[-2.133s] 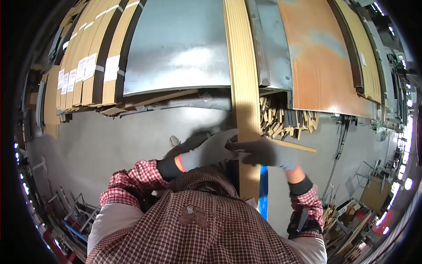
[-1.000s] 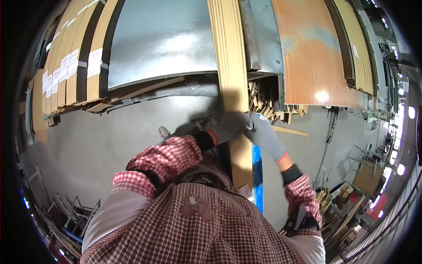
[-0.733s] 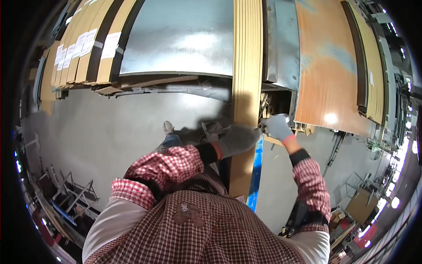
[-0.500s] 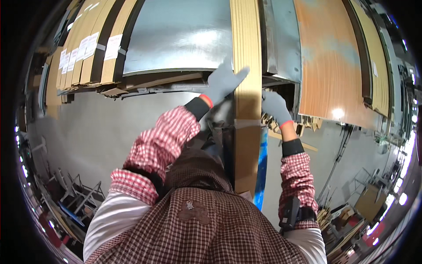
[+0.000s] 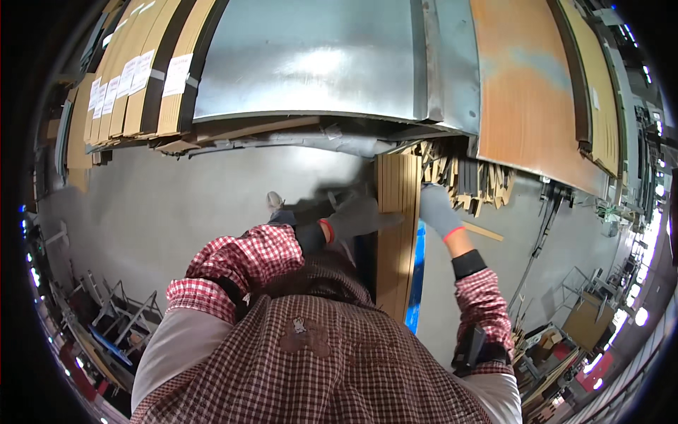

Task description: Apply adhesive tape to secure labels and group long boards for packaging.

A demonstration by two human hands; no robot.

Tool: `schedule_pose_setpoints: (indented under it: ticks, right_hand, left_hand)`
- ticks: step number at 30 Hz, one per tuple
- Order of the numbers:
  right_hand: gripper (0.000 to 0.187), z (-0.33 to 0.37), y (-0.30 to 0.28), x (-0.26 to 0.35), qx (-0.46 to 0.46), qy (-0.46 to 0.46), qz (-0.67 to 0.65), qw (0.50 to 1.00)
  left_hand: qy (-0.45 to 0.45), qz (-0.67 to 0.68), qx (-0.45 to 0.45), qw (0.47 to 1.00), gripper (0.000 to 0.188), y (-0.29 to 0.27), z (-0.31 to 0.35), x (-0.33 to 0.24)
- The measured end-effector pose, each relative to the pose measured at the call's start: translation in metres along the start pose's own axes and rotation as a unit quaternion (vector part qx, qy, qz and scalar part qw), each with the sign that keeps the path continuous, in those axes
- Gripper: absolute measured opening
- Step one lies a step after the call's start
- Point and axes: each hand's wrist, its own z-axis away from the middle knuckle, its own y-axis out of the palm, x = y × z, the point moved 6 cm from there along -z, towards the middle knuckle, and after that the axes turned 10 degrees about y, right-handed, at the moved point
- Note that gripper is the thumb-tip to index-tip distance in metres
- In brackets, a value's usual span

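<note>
A long bundle of flat tan strips (image 5: 397, 180), resembling cardboard, lies lengthwise in front of me between my gloved hands. My left hand (image 5: 361, 218), in a grey glove, presses on its left side with a thumb laid across the top. On its right side my right hand (image 5: 439, 206), also grey-gloved, is closed against the edge; its fingertips are hidden. Under the bundle's right side a blue surface (image 5: 418, 272) shows. The bundle's near end runs down to my checked apron.
Ahead stands a bench with a shiny metal top (image 5: 304, 63) and an orange-brown panel (image 5: 526, 92). Labelled tan stacks (image 5: 141, 71) stand at its left. Many short offcuts (image 5: 487, 180) are heaped below the bench. A loose strip (image 5: 484, 231) lies on the floor.
The bundle has slid off the metal top toward me, its far end now short of the bench. Both hands came nearer my body with it.
</note>
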Motion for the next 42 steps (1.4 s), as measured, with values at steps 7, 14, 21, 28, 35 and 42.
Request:
schedule_pose_setpoints:
  ticks: [7,14,21,28,35,42]
  right_hand:
    - [0.045,0.058,-0.187,0.037,0.026,-0.131,-0.39,0.911]
    - [0.04,0.044,-0.21,0.087,0.184,-0.113,-0.35,0.911]
    - [0.019,-0.048,-0.025,-0.041,0.032,0.014,-0.332,0.943]
    - [0.022,-0.002,-0.003,-0.011,-0.043,0.1,-0.58,0.807]
    - [0.097,0.054,-0.093,0.096,-0.144,0.295,-0.224,0.918]
    - [0.087,0.065,-0.086,0.105,-0.269,0.205,-0.149,0.929]
  left_hand:
    - [0.055,0.298,-0.14,0.943,0.095,-0.088,0.064,-0.037]
    - [0.055,0.371,-0.128,0.918,0.079,-0.102,0.074,-0.031]
    - [0.178,0.039,-0.269,0.946,0.048,-0.033,-0.05,0.076]
    - [0.177,0.251,-0.003,0.952,0.029,0.04,-0.067,0.064]
    - [0.168,0.129,0.016,0.977,0.035,-0.017,-0.031,0.072]
    - [0.387,0.098,0.051,0.915,0.049,-0.044,-0.007,-0.044]
